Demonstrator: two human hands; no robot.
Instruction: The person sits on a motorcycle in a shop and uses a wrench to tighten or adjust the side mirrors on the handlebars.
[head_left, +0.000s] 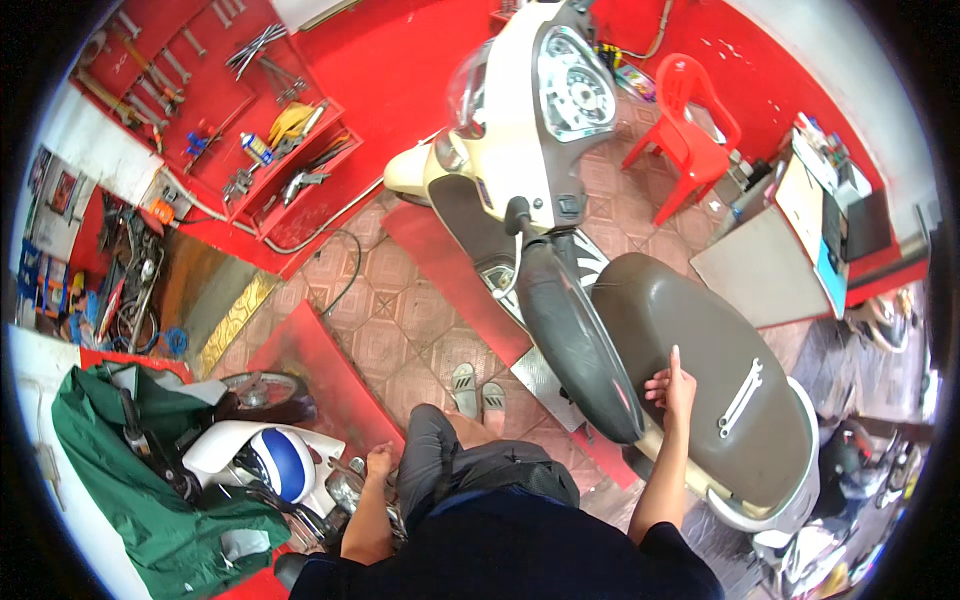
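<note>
Head view: right hand (672, 388) rests open, forefinger stretched toward 12 o'clock, on the near edge of the brown scooter seat (700, 350), gripping nothing. Left hand (380, 461) hangs loosely curled beside the knee at 7 o'clock, apparently empty. Two combination wrenches (741, 398) lie loose on the seat at 3 o'clock of the right hand, just beside it. Risk, as judged: any push or lift of the seat could slide the wrenches off onto the tiled floor (400, 310). Signs: small coloured packets hang on the wall (40, 275) at 9 o'clock; a yellow-and-blue can (256, 148) stands on the red tool shelf (300, 160) at 11 o'clock.
</note>
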